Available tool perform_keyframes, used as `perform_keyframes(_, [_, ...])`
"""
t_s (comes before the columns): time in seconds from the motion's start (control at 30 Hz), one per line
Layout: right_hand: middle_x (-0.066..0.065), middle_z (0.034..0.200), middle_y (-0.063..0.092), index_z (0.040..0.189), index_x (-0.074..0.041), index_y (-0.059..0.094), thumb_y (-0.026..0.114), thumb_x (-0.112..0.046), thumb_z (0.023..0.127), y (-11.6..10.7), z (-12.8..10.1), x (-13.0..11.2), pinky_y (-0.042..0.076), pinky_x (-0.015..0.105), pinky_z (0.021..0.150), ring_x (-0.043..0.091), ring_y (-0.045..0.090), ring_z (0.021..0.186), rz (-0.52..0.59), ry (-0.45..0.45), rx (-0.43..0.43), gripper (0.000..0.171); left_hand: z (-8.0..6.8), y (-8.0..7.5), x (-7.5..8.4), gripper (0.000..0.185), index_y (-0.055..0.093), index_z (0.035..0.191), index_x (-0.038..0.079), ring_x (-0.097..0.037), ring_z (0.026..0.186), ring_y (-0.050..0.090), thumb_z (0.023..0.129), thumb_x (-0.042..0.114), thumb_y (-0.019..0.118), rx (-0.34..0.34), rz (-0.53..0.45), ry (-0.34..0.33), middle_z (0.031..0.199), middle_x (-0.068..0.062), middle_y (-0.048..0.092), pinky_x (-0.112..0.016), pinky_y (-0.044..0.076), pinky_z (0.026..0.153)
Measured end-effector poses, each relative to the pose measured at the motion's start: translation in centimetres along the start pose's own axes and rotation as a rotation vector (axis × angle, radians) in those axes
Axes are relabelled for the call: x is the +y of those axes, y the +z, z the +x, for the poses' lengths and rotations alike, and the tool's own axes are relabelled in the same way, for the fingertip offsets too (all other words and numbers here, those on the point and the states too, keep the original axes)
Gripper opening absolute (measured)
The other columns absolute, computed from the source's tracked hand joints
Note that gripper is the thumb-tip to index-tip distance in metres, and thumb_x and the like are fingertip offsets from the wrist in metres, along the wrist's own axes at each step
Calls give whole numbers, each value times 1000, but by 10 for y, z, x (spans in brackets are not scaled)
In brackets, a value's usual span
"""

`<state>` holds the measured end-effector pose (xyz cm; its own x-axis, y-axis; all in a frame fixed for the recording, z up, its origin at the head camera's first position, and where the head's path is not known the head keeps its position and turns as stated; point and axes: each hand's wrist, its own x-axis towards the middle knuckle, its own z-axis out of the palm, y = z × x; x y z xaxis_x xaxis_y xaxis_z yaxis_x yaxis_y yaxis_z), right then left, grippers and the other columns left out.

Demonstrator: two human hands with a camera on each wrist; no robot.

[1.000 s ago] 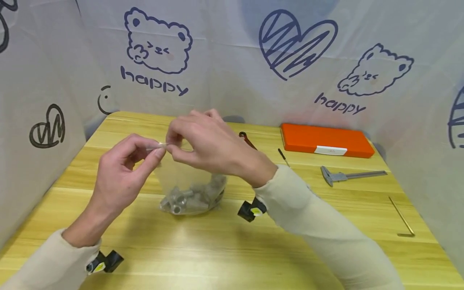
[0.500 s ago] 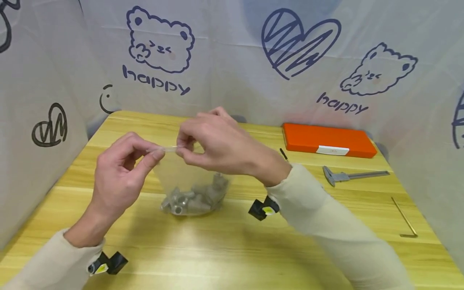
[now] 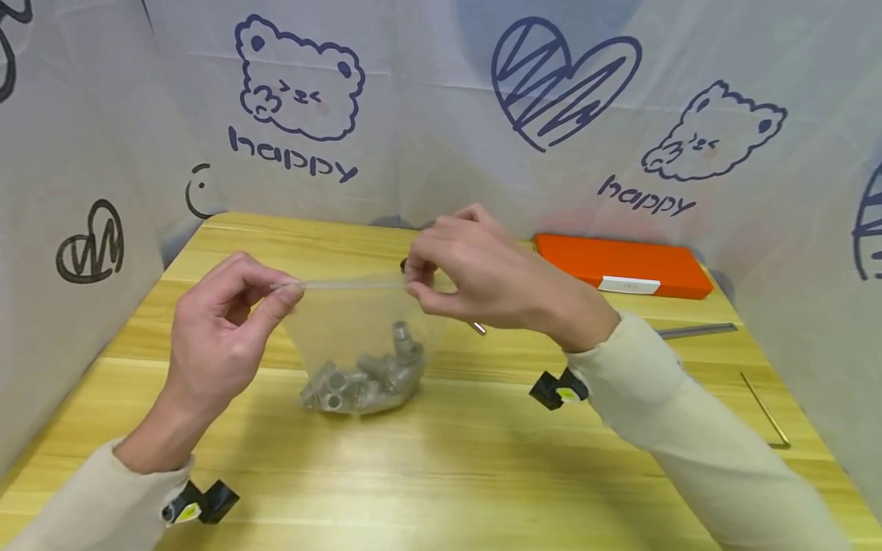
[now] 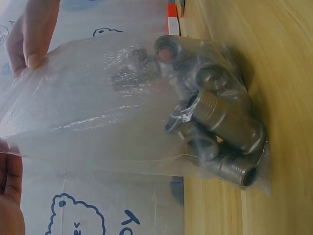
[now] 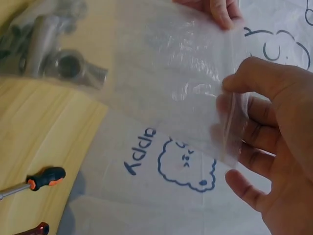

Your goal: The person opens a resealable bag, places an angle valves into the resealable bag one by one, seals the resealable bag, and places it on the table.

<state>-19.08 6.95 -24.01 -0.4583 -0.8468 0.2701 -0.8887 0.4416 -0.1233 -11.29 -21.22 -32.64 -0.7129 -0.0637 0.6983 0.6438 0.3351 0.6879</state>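
Observation:
A clear zip-lock bag (image 3: pixel 358 314) hangs upright between both hands, its bottom at the tabletop. Grey metal threaded pipe fittings (image 4: pixel 227 122), several of them, are heaped in its lower part. My left hand (image 3: pixel 220 329) pinches the left end of the bag's top edge between thumb and forefinger. Toward the right end of that edge, my right hand (image 3: pixel 489 275) pinches the zip strip with thumb and fingers. The right wrist view shows the right thumb on one face of the film and fingers behind it. The strip runs straight and taut between the hands.
An orange box (image 3: pixel 620 264) with a white label lies at the back right. The right forearm partly covers a caliper (image 3: pixel 699 331). An L-shaped hex key (image 3: pixel 765 409) lies near the right edge. A screwdriver (image 5: pixel 46 177) and a red-handled tool (image 5: pixel 36 230) lie beyond the bag.
My right hand has slid rightward along the bag's top edge, away from the left hand, and the strip between them is longer. The left hand has barely moved.

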Motion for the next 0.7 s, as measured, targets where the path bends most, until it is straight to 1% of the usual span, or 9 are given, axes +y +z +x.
perform_keyframes(0.07, [-8, 93, 73, 93, -18, 71, 73, -17, 102, -1, -4, 3, 40, 49, 109, 15, 63, 97, -6, -9, 10, 10, 0, 0, -1, 5, 73, 94, -11, -10, 77, 65, 94, -15, 74, 2, -8, 1, 85, 6, 67, -15, 53, 72])
perform_keyframes(0.17, [-7, 94, 74, 95, -17, 72, 74, -17, 102, 0, -8, 7, 40, 48, 106, 16, 64, 97, 34, -9, 28, 8, 0, 0, -2, 4, 73, 98, -9, -10, 79, 65, 96, -13, 73, -24, -29, -5, 88, 4, 68, -15, 54, 73])
perform_keyframes(0.23, [-6, 95, 75, 96, -16, 72, 74, -18, 102, 0, -10, 9, 40, 47, 104, 15, 65, 98, 72, -1, 29, 7, 1, 1, -2, 6, 73, 101, -8, -12, 79, 65, 97, -12, 71, -46, -47, -27, 90, 2, 69, -15, 55, 74])
perform_keyframes(0.3, [-6, 98, 76, 101, -16, 73, 74, -22, 103, 1, -9, 9, 41, 46, 101, 13, 66, 99, 108, 14, 23, 6, 2, 2, -1, 7, 72, 104, -7, -13, 78, 65, 99, -11, 69, -66, -53, -50, 91, 0, 69, -15, 55, 74])
perform_keyframes(0.37, [-6, 101, 76, 107, -15, 75, 74, -26, 104, 4, -6, 8, 42, 45, 100, 11, 67, 99, 125, 20, 16, 11, 2, 2, 0, 8, 72, 105, -7, -14, 76, 64, 99, -11, 67, -78, -50, -69, 91, -1, 69, -16, 54, 73])
perform_keyframes(0.5, [-7, 99, 75, 110, -16, 77, 72, -27, 107, 8, -2, 4, 43, 44, 97, 7, 67, 92, 119, 2, 19, 12, 2, 3, 1, 11, 72, 108, -2, -14, 80, 61, 100, -8, 67, -118, -18, -89, 95, -1, 69, -17, 52, 76])
perform_keyframes(0.57, [-7, 95, 73, 104, -17, 77, 71, -22, 108, 10, -1, 5, 41, 43, 96, 9, 65, 90, 120, -5, 27, 8, 3, 4, 0, 12, 74, 110, 1, -12, 84, 64, 101, -5, 70, -156, 21, -84, 100, 1, 70, -16, 53, 79])
perform_keyframes(0.63, [-7, 93, 71, 101, -18, 76, 70, -20, 107, 12, -1, 5, 41, 42, 96, 10, 63, 89, 125, -8, 41, 8, 5, 6, 0, 12, 76, 110, 4, -8, 87, 66, 101, -3, 73, -181, 72, -48, 102, 4, 72, -14, 54, 82])
perform_keyframes(0.7, [-7, 93, 70, 100, -19, 75, 70, -20, 106, 14, -1, 5, 40, 43, 96, 10, 62, 90, 137, -6, 51, 8, 7, 7, -1, 11, 78, 108, 5, -5, 89, 68, 100, -2, 76, -190, 115, 2, 102, 4, 74, -12, 54, 85])
